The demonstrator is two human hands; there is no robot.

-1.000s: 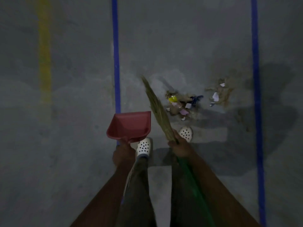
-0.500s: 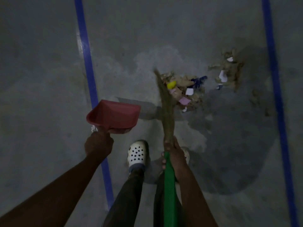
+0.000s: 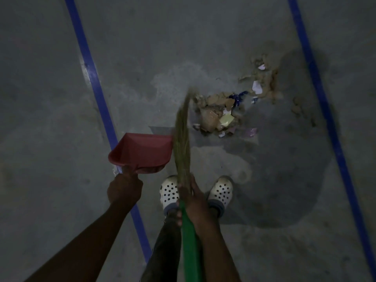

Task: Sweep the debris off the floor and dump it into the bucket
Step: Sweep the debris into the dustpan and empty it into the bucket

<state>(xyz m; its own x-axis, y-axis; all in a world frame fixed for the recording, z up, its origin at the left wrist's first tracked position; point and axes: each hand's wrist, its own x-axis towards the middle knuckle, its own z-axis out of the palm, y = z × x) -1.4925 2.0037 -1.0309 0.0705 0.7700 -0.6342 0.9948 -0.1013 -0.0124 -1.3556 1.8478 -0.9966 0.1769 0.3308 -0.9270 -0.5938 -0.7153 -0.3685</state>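
Dustpan (image 3: 142,152) handle hidden inside gripping left hand (image 3: 124,190), right hand (image 3: 194,200) gripping broom (image 3: 183,143), tip blurred

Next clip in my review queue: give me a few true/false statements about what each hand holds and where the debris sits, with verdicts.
1. The left hand holds a red dustpan. True.
2. The dustpan already carries debris. False: its tray looks empty, and the debris pile lies on the floor.
3. The right hand grips the broom near where its green handle meets the bristles. True.
4. The debris pile lies left of both blue floor lines. False: it lies between the left blue line and the right blue line.
5. A bucket stands beside the pile. False: no bucket is in view.
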